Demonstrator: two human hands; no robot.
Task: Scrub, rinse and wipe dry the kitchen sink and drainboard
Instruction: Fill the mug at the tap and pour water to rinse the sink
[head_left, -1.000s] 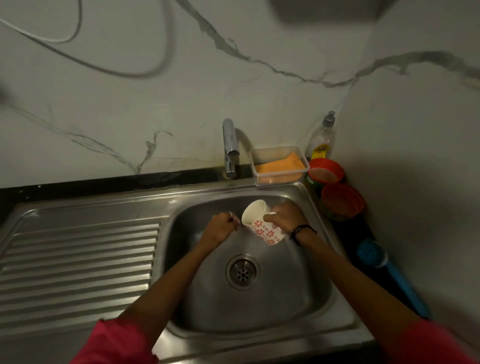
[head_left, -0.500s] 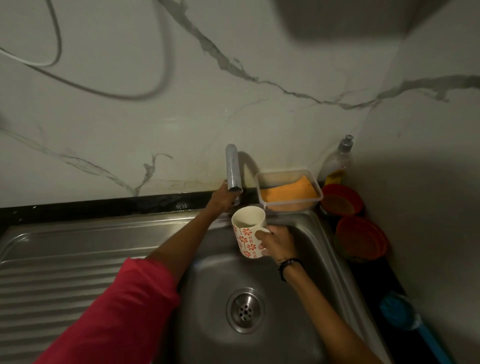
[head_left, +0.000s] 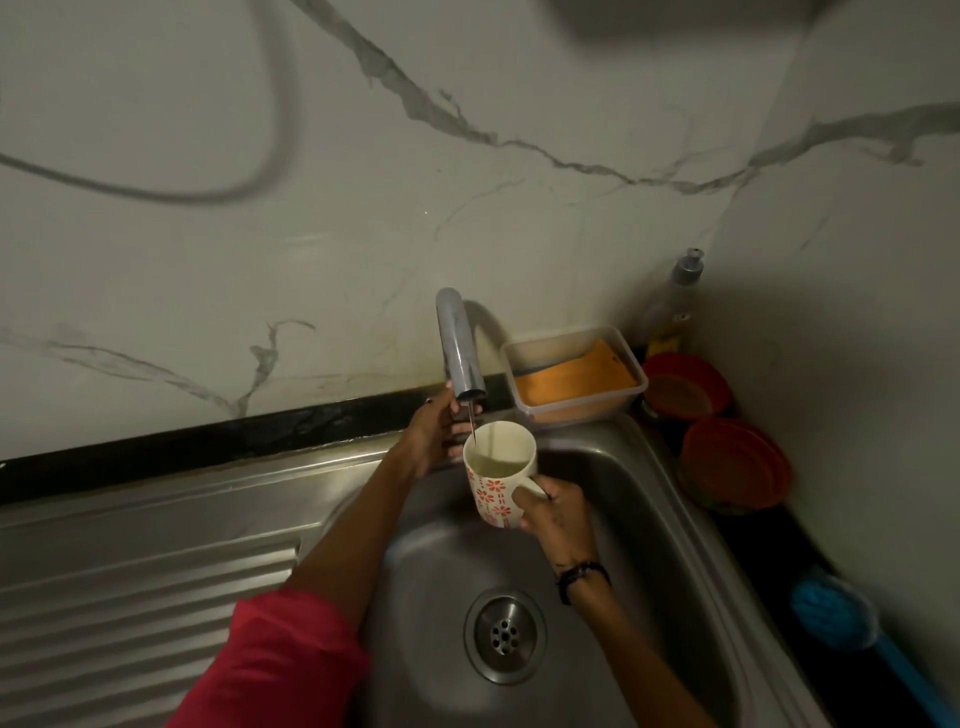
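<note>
A steel sink (head_left: 639, 519) with a round drain (head_left: 505, 635) lies below me, its ribbed drainboard (head_left: 130, 597) to the left. My right hand (head_left: 556, 512) grips the handle of a white mug with red flowers (head_left: 493, 478), held upright under the chrome tap (head_left: 457, 353). A thin stream of water runs from the spout into the mug, which holds some water. My left hand (head_left: 434, 431) grips the tap's base behind the mug; its fingers are partly hidden by the spout.
A clear tub with an orange sponge (head_left: 576, 376) sits right of the tap. A dish soap bottle (head_left: 675, 306), two red bowls (head_left: 732, 462) and a blue brush (head_left: 841, 618) line the dark counter on the right. Marble walls close the back and right.
The mug went from tilted over the basin to upright under the spout. My left hand left the mug and reached the tap's base. Water now runs into the mug.
</note>
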